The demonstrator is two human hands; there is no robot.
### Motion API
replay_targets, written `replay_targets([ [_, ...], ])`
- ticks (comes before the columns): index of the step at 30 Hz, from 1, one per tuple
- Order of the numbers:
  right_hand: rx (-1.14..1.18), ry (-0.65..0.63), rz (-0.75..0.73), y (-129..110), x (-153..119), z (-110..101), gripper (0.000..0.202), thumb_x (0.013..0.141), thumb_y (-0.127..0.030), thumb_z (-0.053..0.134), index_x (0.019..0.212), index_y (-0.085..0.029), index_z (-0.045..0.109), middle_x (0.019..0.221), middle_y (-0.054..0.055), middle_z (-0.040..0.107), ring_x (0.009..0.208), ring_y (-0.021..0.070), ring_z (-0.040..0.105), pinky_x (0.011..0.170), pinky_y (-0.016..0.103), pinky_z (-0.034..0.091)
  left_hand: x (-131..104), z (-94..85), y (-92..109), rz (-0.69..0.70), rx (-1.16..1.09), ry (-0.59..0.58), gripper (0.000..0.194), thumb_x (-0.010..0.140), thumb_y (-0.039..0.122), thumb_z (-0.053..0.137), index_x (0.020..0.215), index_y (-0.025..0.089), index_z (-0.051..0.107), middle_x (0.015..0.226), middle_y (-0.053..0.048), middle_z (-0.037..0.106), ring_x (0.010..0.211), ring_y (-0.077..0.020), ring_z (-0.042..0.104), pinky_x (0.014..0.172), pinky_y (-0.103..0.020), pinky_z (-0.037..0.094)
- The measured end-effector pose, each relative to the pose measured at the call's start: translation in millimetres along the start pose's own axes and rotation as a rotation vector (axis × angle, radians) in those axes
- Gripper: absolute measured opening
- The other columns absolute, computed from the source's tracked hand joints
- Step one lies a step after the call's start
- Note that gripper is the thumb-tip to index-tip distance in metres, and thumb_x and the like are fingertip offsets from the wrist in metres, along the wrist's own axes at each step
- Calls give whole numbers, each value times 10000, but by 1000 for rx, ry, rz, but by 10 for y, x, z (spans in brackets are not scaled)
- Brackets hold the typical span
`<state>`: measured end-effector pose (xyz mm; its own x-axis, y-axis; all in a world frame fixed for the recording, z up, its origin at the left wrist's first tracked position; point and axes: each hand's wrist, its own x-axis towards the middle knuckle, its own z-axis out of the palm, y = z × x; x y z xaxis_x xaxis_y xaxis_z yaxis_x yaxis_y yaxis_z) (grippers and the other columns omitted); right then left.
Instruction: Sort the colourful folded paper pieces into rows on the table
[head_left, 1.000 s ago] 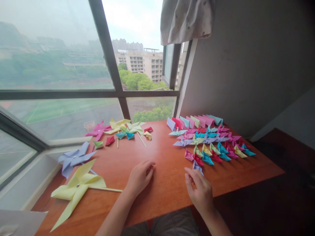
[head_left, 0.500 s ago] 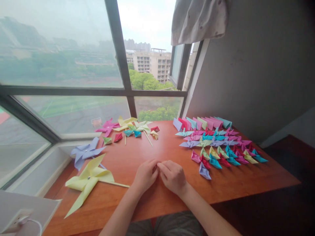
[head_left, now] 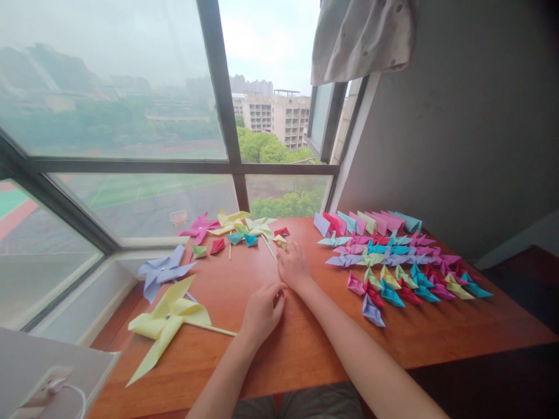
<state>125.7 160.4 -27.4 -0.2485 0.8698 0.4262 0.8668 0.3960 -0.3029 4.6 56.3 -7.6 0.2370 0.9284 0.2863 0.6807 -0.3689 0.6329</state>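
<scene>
My right hand (head_left: 294, 266) is stretched forward over the table, its fingers reaching the small folded pale-yellow paper piece (head_left: 280, 241); whether they touch it I cannot make out. A small red folded paper piece (head_left: 282, 231) lies just beyond. My left hand (head_left: 263, 312) rests nearer to me, fingers loosely curled with a gap to the thumb and nothing visible in it. To its left lies a large yellow paper pinwheel (head_left: 168, 318), its stick pointing toward that hand. Small green (head_left: 199, 251), red (head_left: 217, 247) and blue (head_left: 250, 240) folded pieces sit farther back.
On the right of the wooden table (head_left: 332, 349) stand rows of folded paper boats (head_left: 393, 294), paper cranes (head_left: 384, 249) and folded paper pieces (head_left: 367, 223). Purple (head_left: 165, 269) and pink (head_left: 201, 227) pinwheels lie at the left, by the window. A socket with a plug (head_left: 55, 386) is lower left.
My hands were together at the near middle of the table. The right has moved forward to the small yellow paper piece; the left has stayed. The view has shifted slightly.
</scene>
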Motion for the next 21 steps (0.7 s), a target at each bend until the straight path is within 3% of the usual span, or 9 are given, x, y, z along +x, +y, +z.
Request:
replay_targets([
  [7,4,-28,20,7,108,7,325,904,-242,507,1206,-231,629,1350,129,510,1192,278,447,1000,427,380,-3,5,-5,3,-2,12,253,853,103,485,1006,197,663,864,-44,688,735,-175,622,689,-273,471],
  [11,96,33,58,44,37,-10,351,883,-225,524,1222,-226,617,1269,120,565,1140,256,501,1004,406,402,-3,-1,-16,7,-14,31,250,843,94,487,990,200,659,849,-36,678,733,-173,620,686,-272,473],
  [17,438,159,103,88,-360,-113,331,873,-167,470,1169,-208,609,1153,93,641,1062,216,596,932,348,487,17,-34,-87,-56,-44,177,264,876,143,484,1084,216,630,937,-40,666,729,-162,616,678,-272,490],
  [21,645,122,118,53,-695,-311,246,901,-207,470,1083,-217,635,1051,62,694,900,184,660,812,296,535,37,-57,-114,-114,-118,263,286,891,236,518,1167,204,588,1081,-70,664,752,-159,632,658,-275,512],
])
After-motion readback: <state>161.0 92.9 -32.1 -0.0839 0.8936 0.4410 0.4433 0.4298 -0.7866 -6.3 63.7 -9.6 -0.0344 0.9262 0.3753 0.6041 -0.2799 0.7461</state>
